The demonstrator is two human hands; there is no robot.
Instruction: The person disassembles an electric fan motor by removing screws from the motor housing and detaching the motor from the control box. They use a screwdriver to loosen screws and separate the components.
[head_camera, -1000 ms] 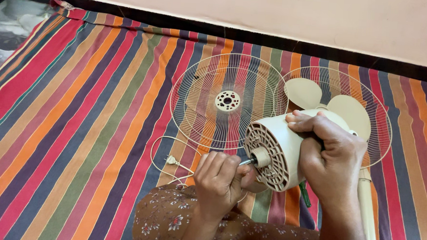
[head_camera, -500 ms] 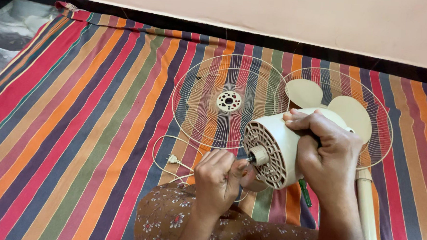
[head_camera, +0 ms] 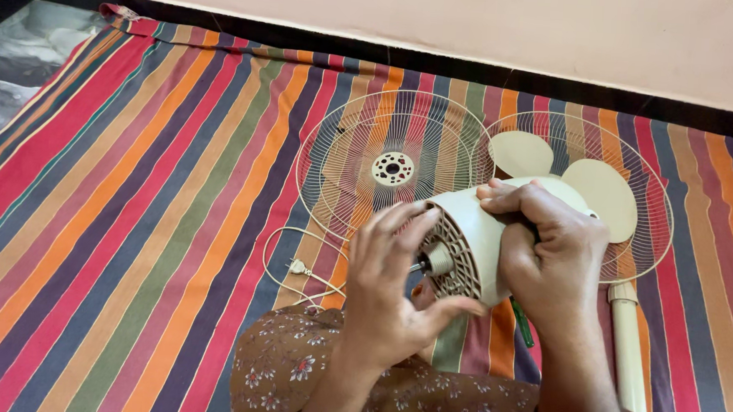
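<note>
A cream fan motor housing [head_camera: 475, 230] lies on its side over my lap, its vented front face and short metal shaft [head_camera: 430, 260] turned toward me. My right hand [head_camera: 548, 257] wraps over the top of the housing and grips it. In front of the vented face my left hand [head_camera: 389, 292] is spread wide, fingertips at the rim and thumb under the housing, and I see nothing in it. The fan's cream pole [head_camera: 626, 353] runs down to the right.
On the striped cloth [head_camera: 151, 178] lies a round wire grille [head_camera: 392, 170], and beside it a second grille with cream blades [head_camera: 589, 188]. A white cord with plug [head_camera: 296, 267] curls on my left. A green tool handle [head_camera: 522, 324] pokes out under the housing. A wall runs along the far edge.
My left hand has let go of the shaft, where its fingers were pinched, and has spread open over the front face. The housing has tilted slightly upward in my right hand.
</note>
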